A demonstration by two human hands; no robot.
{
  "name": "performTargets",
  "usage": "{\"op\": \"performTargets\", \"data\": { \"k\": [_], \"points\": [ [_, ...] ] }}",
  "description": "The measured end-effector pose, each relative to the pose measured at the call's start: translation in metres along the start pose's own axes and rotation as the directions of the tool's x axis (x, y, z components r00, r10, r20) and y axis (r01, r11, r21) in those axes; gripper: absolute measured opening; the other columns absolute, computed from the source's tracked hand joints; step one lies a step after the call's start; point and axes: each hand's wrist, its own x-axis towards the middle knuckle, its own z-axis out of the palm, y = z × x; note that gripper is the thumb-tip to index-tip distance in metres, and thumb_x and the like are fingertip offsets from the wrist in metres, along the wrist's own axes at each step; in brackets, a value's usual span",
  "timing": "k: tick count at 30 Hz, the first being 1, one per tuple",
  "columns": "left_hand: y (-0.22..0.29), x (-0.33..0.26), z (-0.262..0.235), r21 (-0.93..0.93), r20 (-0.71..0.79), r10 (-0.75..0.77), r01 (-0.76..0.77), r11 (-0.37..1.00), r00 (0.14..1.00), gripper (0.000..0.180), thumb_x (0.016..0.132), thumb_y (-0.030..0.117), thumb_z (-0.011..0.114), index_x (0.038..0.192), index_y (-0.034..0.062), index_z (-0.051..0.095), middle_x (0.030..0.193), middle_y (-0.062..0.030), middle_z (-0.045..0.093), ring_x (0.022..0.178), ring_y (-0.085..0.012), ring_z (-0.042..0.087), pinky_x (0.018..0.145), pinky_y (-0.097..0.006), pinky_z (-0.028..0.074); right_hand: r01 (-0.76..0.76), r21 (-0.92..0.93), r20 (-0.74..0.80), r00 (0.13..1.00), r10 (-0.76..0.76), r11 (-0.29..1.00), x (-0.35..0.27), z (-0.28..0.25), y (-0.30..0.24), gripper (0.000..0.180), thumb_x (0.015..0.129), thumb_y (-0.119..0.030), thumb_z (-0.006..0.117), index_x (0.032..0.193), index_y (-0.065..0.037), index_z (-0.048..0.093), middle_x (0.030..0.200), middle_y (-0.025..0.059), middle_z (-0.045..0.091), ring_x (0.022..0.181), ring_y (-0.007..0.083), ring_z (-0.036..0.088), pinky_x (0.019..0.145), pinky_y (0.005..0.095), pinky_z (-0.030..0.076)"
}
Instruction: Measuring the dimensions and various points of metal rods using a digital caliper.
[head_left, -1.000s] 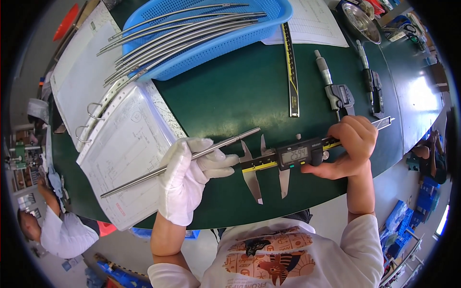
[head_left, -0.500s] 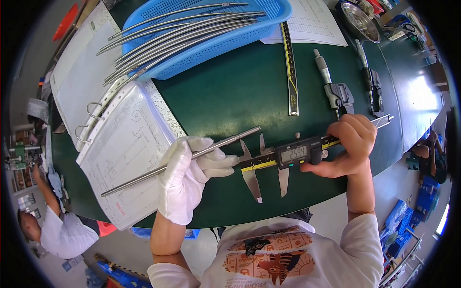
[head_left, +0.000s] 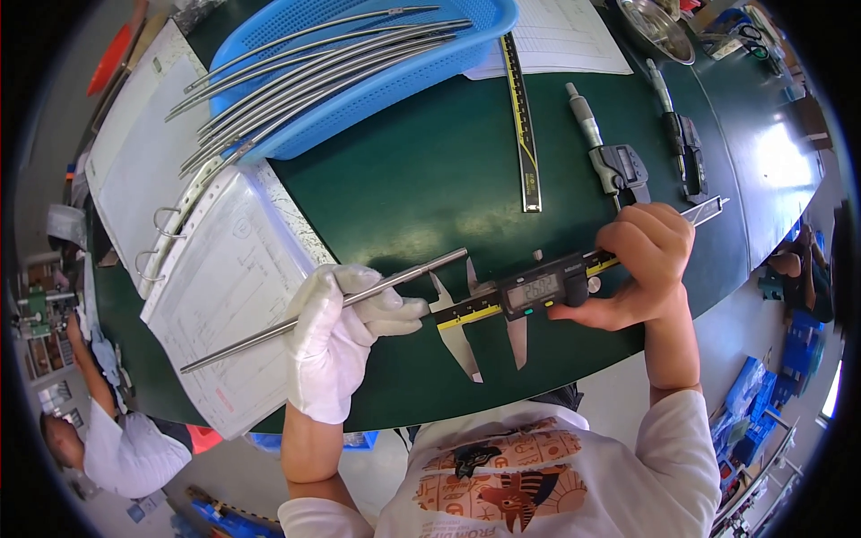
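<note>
My left hand point(head_left: 330, 345), in a white glove, is closed round a slim straight metal rod point(head_left: 242, 344). The rod slants from the lower left up to the right, its far end just above the upper jaws of a digital caliper point(head_left: 536, 289). Bare, my right hand point(head_left: 647, 260) grips the caliper's slider and beam, thumb along the lower edge. The jaws stand apart, and nothing shows between the long lower ones. My gloved fingertips are close to the caliper's left end; whether they touch it I cannot tell.
A blue perforated basket point(head_left: 377, 99) with several long curved metal rods stands at the back left. Ring-bound drawings point(head_left: 224, 296) lie under the left rod end. Behind the caliper are a steel ruler point(head_left: 523, 125), two digital micrometers point(head_left: 619, 166) and a metal bowl point(head_left: 659, 34). Another person point(head_left: 134, 453) sits far left.
The whole scene has shifted a little to the left in view. The rod's right end sits slightly lower against the caliper's upper jaws. The caliper's display reading differs. Both grips stay the same.
</note>
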Motion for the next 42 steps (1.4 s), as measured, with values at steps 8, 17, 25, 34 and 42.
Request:
{"op": "performTargets", "data": {
  "k": [8,17,25,34,42],
  "points": [
    [-0.0002,-0.0001,0.0009,0.014,0.013,0.013,-0.013,1.000,1.000,0.034,0.091,0.027,0.038,0.095,-0.0035,0.051,0.079,-0.0182,0.058,0.081,-0.0356,0.061,0.068,-0.043,0.053,-0.022,-0.002,0.013,1.000,0.022,1.000,0.0005,-0.0022,0.0013,0.060,0.042,-0.057,0.075,0.049,-0.011,0.038,0.045,0.0000,0.032,0.035,0.0163,0.033,0.035,0.0265,0.024],
    [-0.0009,0.0005,0.0007,0.012,0.025,0.020,-0.021,1.000,0.999,0.033,0.091,0.026,0.037,0.094,-0.0038,0.051,0.079,-0.0181,0.058,0.081,-0.0357,0.061,0.069,-0.043,0.053,-0.032,0.011,0.007,0.999,0.032,0.999,-0.0003,-0.0011,0.0014,0.057,0.045,-0.054,0.076,0.049,-0.010,0.039,0.045,0.0005,0.033,0.035,0.0166,0.033,0.035,0.0263,0.024],
    [0.0025,-0.0011,0.0026,0.039,0.007,0.006,-0.007,0.999,1.000,0.033,0.091,0.027,0.038,0.093,-0.0031,0.051,0.080,-0.0173,0.058,0.080,-0.0353,0.061,0.070,-0.043,0.053,-0.015,0.051,0.012,1.000,0.014,0.999,0.0009,-0.0038,-0.0011,0.053,0.047,-0.049,0.076,0.050,-0.010,0.040,0.046,0.0008,0.033,0.036,0.0164,0.033,0.035,0.0266,0.024],
    [0.0029,-0.0031,0.0053,0.088,-0.015,0.024,-0.022,0.996,1.000,0.029,0.092,0.025,0.035,0.091,0.0000,0.051,0.080,-0.0111,0.050,0.074,-0.0294,0.058,0.066,-0.041,0.052,-0.023,0.056,0.024,0.999,0.022,0.998,-0.0006,-0.0014,0.0006,0.053,0.046,-0.050,0.074,0.050,-0.009,0.040,0.046,0.0015,0.033,0.036,0.0174,0.033,0.036,0.0269,0.024],
    [0.0008,-0.0019,0.0010,-0.007,0.031,0.029,-0.029,1.000,0.999,0.031,0.091,0.023,0.036,0.093,-0.0037,0.051,0.080,-0.0172,0.058,0.079,-0.0344,0.061,0.071,-0.042,0.053,-0.032,0.054,0.026,0.999,0.031,0.998,-0.0006,-0.0017,0.0013,0.052,0.046,-0.049,0.074,0.050,-0.009,0.041,0.047,0.0017,0.034,0.037,0.0178,0.034,0.036,0.0271,0.024]
  ]
}}
